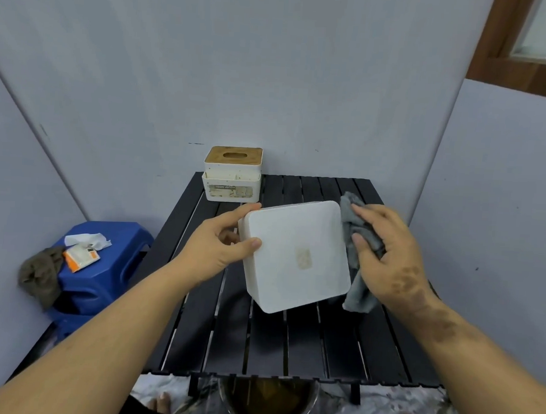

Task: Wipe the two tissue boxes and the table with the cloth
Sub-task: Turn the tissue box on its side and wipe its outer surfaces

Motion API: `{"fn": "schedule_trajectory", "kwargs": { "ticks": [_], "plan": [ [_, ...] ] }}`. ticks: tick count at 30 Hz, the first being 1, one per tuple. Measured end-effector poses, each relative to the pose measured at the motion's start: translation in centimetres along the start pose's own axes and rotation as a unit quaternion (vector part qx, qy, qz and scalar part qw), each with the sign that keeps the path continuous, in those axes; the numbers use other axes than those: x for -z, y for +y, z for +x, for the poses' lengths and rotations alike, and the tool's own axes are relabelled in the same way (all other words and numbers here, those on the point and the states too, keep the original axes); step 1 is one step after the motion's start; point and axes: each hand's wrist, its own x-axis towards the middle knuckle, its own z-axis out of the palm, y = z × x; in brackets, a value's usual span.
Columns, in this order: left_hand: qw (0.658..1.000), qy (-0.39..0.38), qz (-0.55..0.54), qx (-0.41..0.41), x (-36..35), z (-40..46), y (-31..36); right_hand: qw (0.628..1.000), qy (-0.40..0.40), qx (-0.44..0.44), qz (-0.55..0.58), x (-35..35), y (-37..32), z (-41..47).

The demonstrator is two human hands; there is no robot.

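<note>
My left hand (pixel 222 245) grips a white tissue box (pixel 297 255) by its left edge and holds it tilted above the black slatted table (pixel 267 342), its plain underside toward me. My right hand (pixel 386 254) presses a grey cloth (pixel 357 290) against the box's right side, fingers curled round the cloth. A second tissue box (pixel 232 177), white with a wooden lid, stands at the table's far left corner.
A blue plastic stool (pixel 110 271) stands left of the table with an orange packet (pixel 81 257), a white tissue and a brown rag on it. A round metal bowl (pixel 267 403) sits on the floor under the table's near edge. Grey panels wall in three sides.
</note>
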Motion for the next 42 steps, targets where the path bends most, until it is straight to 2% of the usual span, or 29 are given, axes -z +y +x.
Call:
{"fn": "schedule_trajectory", "kwargs": {
  "ticks": [3, 6, 8, 10, 13, 15, 18, 21, 27, 32, 37, 42],
  "plan": [
    [1.000, 0.002, 0.001, -0.009, -0.6, -0.3, 0.7, 0.992, -0.026, 0.090, -0.089, -2.6, -1.5, -1.0],
    [1.000, 0.015, -0.010, -0.018, -0.8, -0.5, 0.8, 0.966, -0.079, 0.203, -0.142, -5.8, -4.1, -2.8],
    [1.000, 0.009, -0.011, -0.023, -0.6, -0.6, 0.9, 0.948, -0.097, 0.248, -0.175, -6.0, -4.7, -2.6],
    [1.000, 0.007, -0.003, -0.020, -0.5, -0.7, 1.1, 0.964, -0.060, 0.211, -0.149, -5.3, -3.8, -1.0],
    [1.000, 0.014, 0.018, -0.018, -0.6, -1.0, 1.2, 0.994, 0.039, 0.060, -0.082, -3.4, -1.3, 1.4],
    [0.999, 0.025, 0.036, -0.023, -0.4, -1.4, 1.1, 0.998, 0.032, -0.034, -0.034, -1.8, -0.4, 2.3],
    [0.997, 0.011, 0.069, -0.032, 0.2, -2.1, 0.8, 0.992, -0.038, -0.095, 0.073, -0.3, -0.6, 2.3],
    [0.994, -0.013, 0.106, -0.033, 0.6, -2.3, 0.5, 0.980, -0.092, -0.109, 0.137, 0.2, -0.8, 2.2],
    [0.992, -0.050, 0.116, -0.001, 1.0, -2.3, 0.4, 0.959, -0.105, -0.172, 0.197, 0.1, -0.7, 1.9],
    [0.989, -0.024, 0.145, 0.008, 1.0, -2.0, 2.2, 0.936, -0.104, -0.205, 0.266, 0.1, -0.9, 2.1],
    [0.990, -0.023, 0.142, 0.014, 1.8, -1.5, 3.3, 0.925, -0.098, -0.224, 0.292, 0.1, -0.5, 2.5],
    [0.986, -0.088, 0.139, -0.025, 3.2, -2.9, 3.8, 0.928, -0.100, -0.226, 0.279, 0.3, 0.3, 2.1]
  ]
}}
